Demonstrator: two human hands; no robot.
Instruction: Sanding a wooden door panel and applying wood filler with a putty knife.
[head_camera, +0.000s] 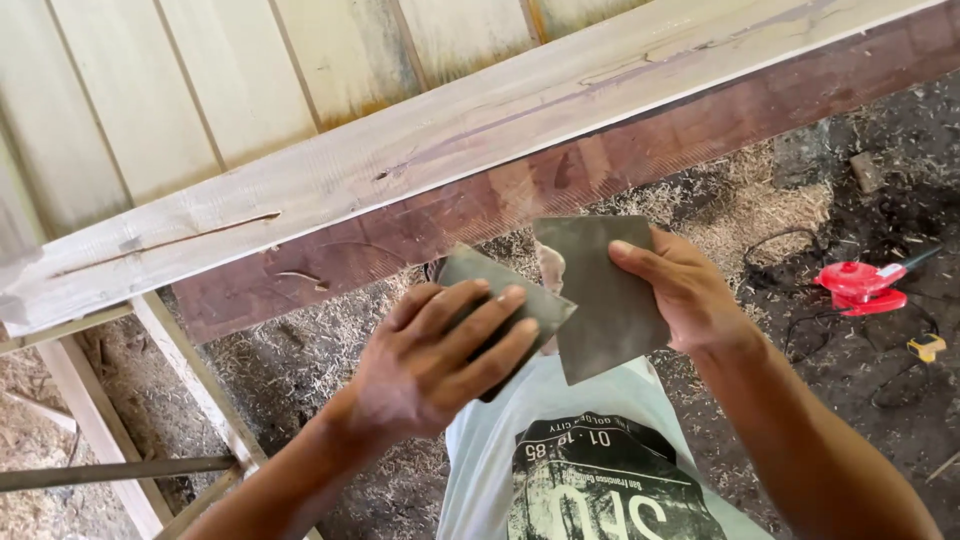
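My left hand (435, 360) grips a small dark grey sheet of sandpaper (540, 300), folded or torn, with the fingers curled over its face. My right hand (680, 285) pinches a second, larger dark grey sandpaper sheet (605, 310) by its right edge. The two pieces overlap slightly in front of my chest. Just beyond both hands runs a long rough-sawn wooden beam (420, 160), pale on top and reddish-brown on its side face.
Wood shavings (740, 200) cover the dark ground under the beam. A red power tool (860, 285) with a black cord lies on the ground at right, a small yellow object (927, 347) near it. A timber frame (190, 380) stands at lower left, a plank wall behind.
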